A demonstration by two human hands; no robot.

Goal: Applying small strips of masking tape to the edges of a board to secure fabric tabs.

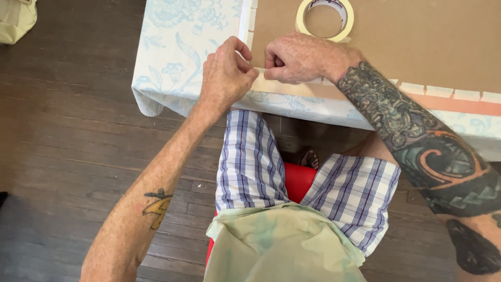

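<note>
Two hands meet at the near edge of a brown cardboard sheet (417, 36) that lies on a table (177, 47) under a pale blue flowered cloth; the left hand (225, 78) is curled, thumb and forefinger pinched on the end of a strip of cream tape (292, 87); the right hand (300, 58) is closed in a loose fist, its fingertips pressing the same strip down just beside the left thumb. The strip runs along the sheet's edge, partly hidden beneath both hands; whether its end is already stuck I cannot tell. A tape roll (324, 20) lies flat on the cardboard just beyond the right hand, apart from it. Short cream tabs (464, 94) line the edge further right, above an orange band.

The tape looks thin, light and limp, likely to curl or stick to itself; it is best held by its free end, between fingertips, and smoothed flat with the other hand. The cardboard looks stiff yet easily creased at its edge.

The person sits on a red seat (298, 180), in plaid shorts (250, 162), above a dark wood floor (68, 130).
</note>
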